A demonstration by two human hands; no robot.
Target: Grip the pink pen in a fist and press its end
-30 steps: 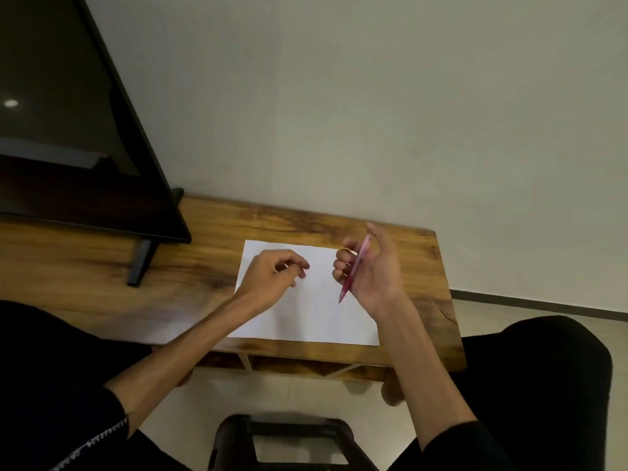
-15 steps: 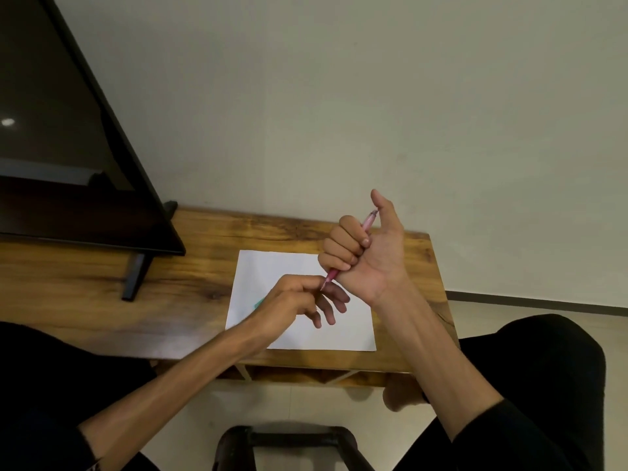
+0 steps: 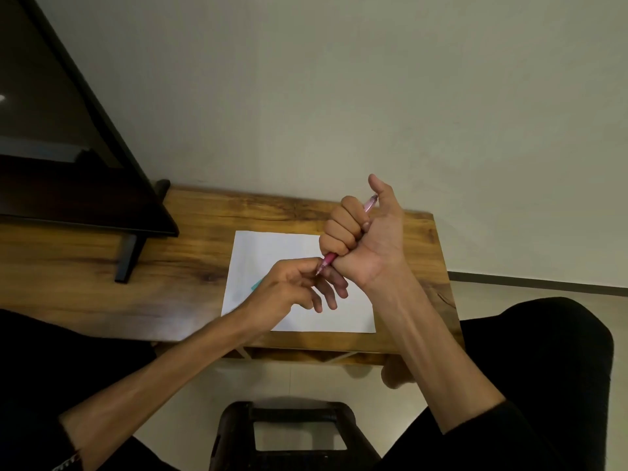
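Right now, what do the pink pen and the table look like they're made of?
The pink pen, gripped in the right hand, looks like translucent plastic: light passes through its barrel. The table looks like varnished wood, with grain, dark knots and a soft sheen; it could be veneer.

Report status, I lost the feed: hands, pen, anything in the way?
Right hand fisted round pink pen. Left hand at pen tip. Both over paper; nothing blocking.

Dark screen [image 3: 61, 158] – wooden table [image 3: 142, 287] – black stool [image 3: 289, 433]
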